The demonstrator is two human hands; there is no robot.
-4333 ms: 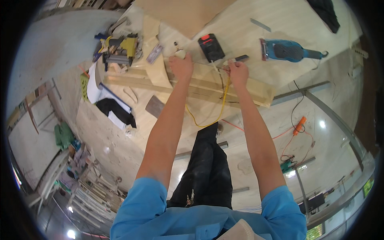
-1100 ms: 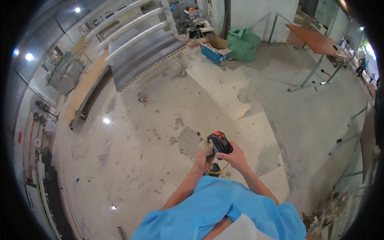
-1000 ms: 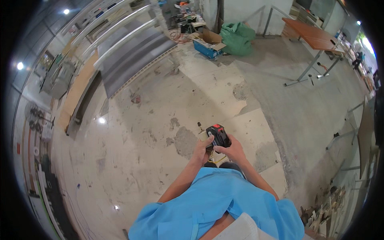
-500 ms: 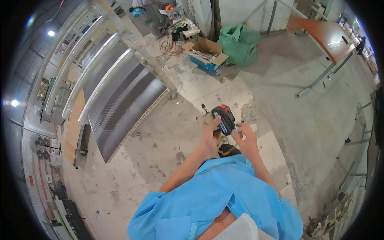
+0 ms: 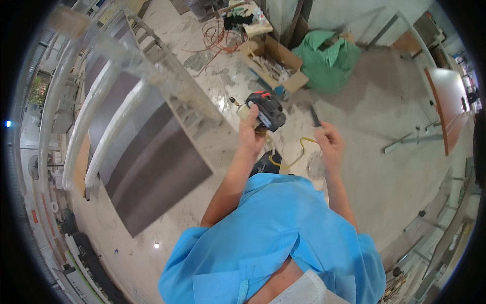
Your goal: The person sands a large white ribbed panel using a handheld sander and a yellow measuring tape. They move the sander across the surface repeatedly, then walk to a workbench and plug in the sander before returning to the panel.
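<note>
My left hand [image 5: 249, 133] is closed around a cordless drill [image 5: 269, 112], its black battery with red marks toward me. The drill's tip, with a small bit, points to the left. Out to the right, my right hand [image 5: 330, 139] grips a slim dark tool [image 5: 315, 116] that sticks up from the fingers; its exact kind cannot be made out. A thin yellow cord [image 5: 302, 148] loops between the two hands, below the drill. The two hands are apart, in front of my blue shirt [image 5: 273, 218].
To the left stands a rack with plastic-wrapped curved bars [image 5: 106, 93] and a large dark ribbed panel [image 5: 157, 177]. Ahead are an open cardboard box [image 5: 286, 55], a green sack [image 5: 329, 63] and an orange hose [image 5: 217, 40]. A brown-topped table [image 5: 448, 104] stands at the right.
My hands have moved apart. The left one lifted the drill up and leftward; the right one drew the slim tool to the right, and the yellow cord now stretches in view. My view has shifted.
</note>
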